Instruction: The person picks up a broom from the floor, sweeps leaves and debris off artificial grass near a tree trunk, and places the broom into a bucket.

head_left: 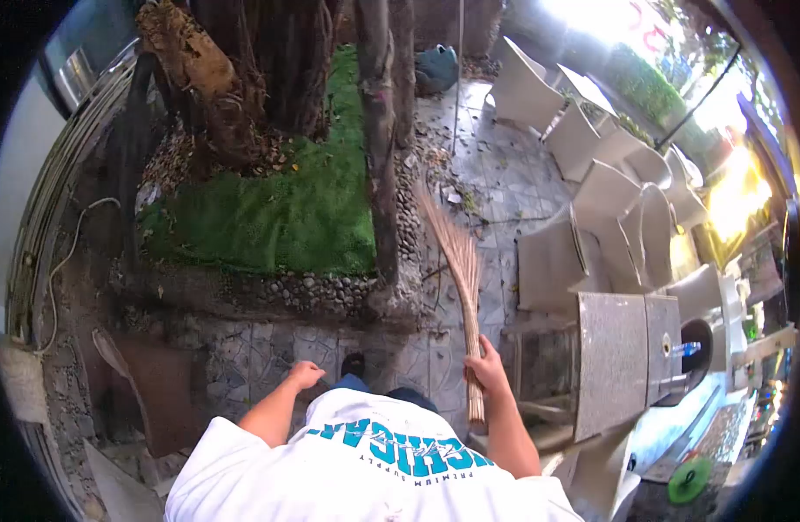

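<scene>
My right hand (488,365) is wrapped round the handle end of a stick broom (469,291). The broom is a bundle of thin tan twigs, and its bristles fan out forward and to the left, towards the pebbled border. Below my grip, the butt of the bundle points back at me. My left hand (307,375) hangs over the paving in front of my shirt, its fingers curled in, and I see nothing in it. Dry leaves and bits of litter (453,196) lie on the tiles near the broom's tips.
Ahead on the left, a raised bed with green artificial turf (278,217) surrounds a tree trunk (234,104), edged with pebbles (313,294). Pale chairs (552,261) crowd the right, beside a table (613,357). A brown chair (147,391) stands to my left.
</scene>
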A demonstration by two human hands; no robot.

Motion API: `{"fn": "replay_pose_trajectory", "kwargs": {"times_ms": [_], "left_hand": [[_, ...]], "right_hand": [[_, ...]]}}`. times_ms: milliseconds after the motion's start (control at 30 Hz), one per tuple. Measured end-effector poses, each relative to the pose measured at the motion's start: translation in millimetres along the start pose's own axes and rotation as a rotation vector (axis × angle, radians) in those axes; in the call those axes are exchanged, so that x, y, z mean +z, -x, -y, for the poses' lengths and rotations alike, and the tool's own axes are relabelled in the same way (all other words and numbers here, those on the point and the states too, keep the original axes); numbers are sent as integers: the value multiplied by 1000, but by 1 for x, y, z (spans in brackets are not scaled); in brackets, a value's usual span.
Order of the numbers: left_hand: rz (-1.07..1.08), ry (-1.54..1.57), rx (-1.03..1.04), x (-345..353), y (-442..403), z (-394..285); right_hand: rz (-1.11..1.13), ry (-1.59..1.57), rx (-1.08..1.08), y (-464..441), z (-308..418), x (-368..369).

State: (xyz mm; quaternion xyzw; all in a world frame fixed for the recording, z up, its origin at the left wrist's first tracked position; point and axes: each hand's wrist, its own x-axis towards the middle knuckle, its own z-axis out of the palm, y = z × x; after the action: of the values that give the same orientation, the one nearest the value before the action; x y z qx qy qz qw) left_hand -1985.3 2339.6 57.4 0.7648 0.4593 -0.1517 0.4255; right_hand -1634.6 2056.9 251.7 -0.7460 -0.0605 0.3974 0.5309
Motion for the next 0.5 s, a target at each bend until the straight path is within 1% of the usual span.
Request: {"fn": "replay_pose_trajectory", "kwargs": {"times_ms": [67, 100, 133, 167, 233, 300, 333, 367, 400, 433, 467, 500], "left_hand": [[-3, 50, -120, -25, -10, 8], [-14, 56, -134, -37, -9, 10], [-56, 83, -141, -48, -6, 11], [-100, 107, -147, -58, -8, 13], [-107, 211, -307, -56, -16, 36], [-180, 408, -489, -70, 10, 8], [-187, 404, -501, -45, 0, 57], [-206, 440, -399, -14, -5, 103], [-179, 503, -526, -27, 26, 49], [-107, 125, -251, 2, 30, 93], [-16, 370, -582, -14, 57, 22], [-6, 469, -621, 16, 65, 45]], "right_hand": [[-22, 71, -51, -58, 30, 10], [-30, 82, -68, -93, 35, 12], [-8, 115, -135, -124, 45, 16], [-2, 145, -145, -154, 55, 21], [13, 240, -187, -217, 67, 27], [-79, 506, -308, -259, 100, 41], [-111, 543, -271, -287, 108, 48], [-101, 591, -256, -317, 113, 54], [-86, 638, -246, -353, 115, 60], [-84, 623, -246, -393, 108, 67], [-60, 607, -249, -420, 114, 74], [-52, 638, -201, -442, 121, 81]]}}
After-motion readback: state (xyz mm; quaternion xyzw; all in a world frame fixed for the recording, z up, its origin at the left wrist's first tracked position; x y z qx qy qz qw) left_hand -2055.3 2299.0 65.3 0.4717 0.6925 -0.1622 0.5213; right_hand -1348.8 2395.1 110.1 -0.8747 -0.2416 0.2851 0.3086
